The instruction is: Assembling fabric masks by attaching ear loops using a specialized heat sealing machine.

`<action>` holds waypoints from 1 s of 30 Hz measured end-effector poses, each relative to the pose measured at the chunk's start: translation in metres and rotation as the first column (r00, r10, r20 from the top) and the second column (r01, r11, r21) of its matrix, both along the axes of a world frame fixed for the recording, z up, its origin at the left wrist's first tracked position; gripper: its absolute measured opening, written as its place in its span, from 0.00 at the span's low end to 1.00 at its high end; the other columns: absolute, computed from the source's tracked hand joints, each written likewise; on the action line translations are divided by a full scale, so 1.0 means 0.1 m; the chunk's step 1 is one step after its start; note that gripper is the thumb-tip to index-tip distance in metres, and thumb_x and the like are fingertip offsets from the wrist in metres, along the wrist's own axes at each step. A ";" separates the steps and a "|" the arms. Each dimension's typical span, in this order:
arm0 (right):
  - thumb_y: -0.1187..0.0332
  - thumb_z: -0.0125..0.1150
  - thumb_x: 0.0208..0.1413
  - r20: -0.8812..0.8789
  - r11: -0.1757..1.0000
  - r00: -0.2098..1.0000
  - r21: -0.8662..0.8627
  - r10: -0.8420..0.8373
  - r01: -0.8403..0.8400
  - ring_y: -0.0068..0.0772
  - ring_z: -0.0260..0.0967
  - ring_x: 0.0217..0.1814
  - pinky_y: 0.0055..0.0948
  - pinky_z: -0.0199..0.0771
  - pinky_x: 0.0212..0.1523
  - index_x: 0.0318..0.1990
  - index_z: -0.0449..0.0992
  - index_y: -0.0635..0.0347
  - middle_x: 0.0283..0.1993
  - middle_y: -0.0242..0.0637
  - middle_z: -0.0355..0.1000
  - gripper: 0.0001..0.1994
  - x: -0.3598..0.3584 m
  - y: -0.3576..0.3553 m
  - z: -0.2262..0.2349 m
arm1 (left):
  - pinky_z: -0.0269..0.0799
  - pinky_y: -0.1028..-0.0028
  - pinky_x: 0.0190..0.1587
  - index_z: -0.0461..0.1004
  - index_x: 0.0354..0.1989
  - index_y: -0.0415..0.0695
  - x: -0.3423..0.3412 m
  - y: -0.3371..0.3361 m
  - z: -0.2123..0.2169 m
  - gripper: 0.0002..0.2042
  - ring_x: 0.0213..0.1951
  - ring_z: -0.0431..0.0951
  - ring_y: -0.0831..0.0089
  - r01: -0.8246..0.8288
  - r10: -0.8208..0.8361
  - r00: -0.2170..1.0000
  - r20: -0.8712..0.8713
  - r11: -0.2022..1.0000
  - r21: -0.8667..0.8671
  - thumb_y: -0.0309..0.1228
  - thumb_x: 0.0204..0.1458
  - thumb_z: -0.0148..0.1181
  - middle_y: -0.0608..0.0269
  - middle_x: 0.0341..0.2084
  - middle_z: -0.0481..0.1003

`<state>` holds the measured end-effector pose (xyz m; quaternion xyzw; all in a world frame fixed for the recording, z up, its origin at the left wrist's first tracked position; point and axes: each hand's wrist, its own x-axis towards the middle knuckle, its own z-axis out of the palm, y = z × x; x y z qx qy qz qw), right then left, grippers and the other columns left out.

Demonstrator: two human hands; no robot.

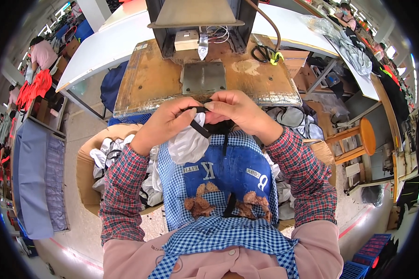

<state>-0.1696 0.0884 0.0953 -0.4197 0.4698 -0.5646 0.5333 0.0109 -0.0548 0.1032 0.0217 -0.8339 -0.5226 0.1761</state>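
Observation:
My left hand and my right hand meet in front of my chest, just below the edge of the wooden work table. Both pinch a narrow black strap attached to a white fabric piece that hangs down onto my blue checked apron. The strap runs from my left thumb under my right fingers, and a thin black strip hangs below it. A grey metal plate lies on the table right beyond my hands, under the machine head.
A cardboard box with white fabric pieces stands at my left; more pieces lie at my right. A wooden stool stands to the right. White tables run behind the machine. Another person works far left, beside red garments.

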 end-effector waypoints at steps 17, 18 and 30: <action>0.62 0.55 0.62 0.245 0.963 0.933 0.020 -0.265 0.268 0.22 0.68 0.33 0.25 0.74 0.37 0.36 0.73 0.59 0.31 0.28 0.69 0.10 -0.13 -0.46 -0.05 | 0.68 0.79 0.33 0.77 0.43 0.35 -0.41 -0.34 -0.04 0.12 0.29 0.70 0.83 -0.328 0.328 0.943 0.047 0.945 -0.001 0.30 0.56 0.57 0.68 0.26 0.75; 0.62 0.56 0.62 0.280 0.962 0.923 0.019 -0.265 0.271 0.22 0.68 0.33 0.25 0.74 0.36 0.36 0.73 0.58 0.31 0.27 0.69 0.09 -0.15 -0.49 -0.04 | 0.67 0.80 0.33 0.77 0.42 0.35 -0.45 -0.37 -0.04 0.11 0.29 0.68 0.84 -0.343 0.341 0.939 0.038 0.939 0.039 0.30 0.56 0.57 0.70 0.25 0.74; 0.65 0.55 0.60 0.347 0.956 0.893 0.046 -0.288 0.290 0.21 0.68 0.30 0.24 0.73 0.31 0.33 0.72 0.55 0.30 0.26 0.70 0.06 -0.31 -0.73 0.04 | 0.66 0.82 0.36 0.77 0.43 0.32 -0.61 -0.48 0.07 0.13 0.33 0.69 0.86 -0.338 0.343 0.939 0.012 0.916 0.216 0.30 0.57 0.57 0.72 0.30 0.75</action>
